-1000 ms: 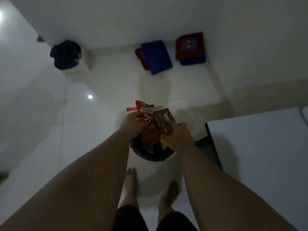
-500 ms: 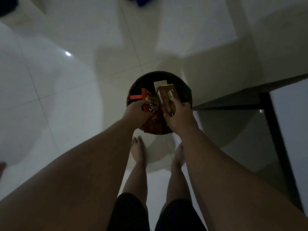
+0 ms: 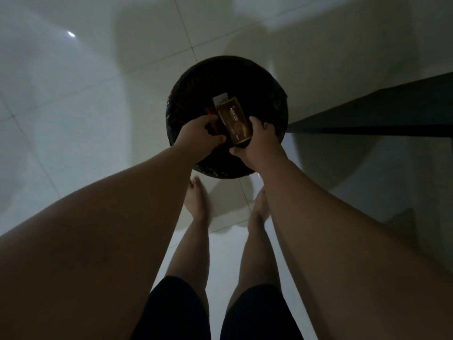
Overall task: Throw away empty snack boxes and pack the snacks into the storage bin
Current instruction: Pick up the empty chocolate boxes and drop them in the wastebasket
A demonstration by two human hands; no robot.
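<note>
We've lowered into the round black bin [image 3: 270, 90] at twelve o'clock: right hand [image 3: 260, 141] grips brown cardboard box [image 3: 234, 123], left hand [image 3: 198, 134] red carton [image 3: 211, 114]; drop next.

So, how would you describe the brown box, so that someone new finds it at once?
Find the round black bin on the pale tiled floor, just beyond the person's bare feet. Over its opening, the brown box is in the right hand. It shows pale lettering and a light flap at its far end, unlike the dark reddish pack in the left hand.
</note>
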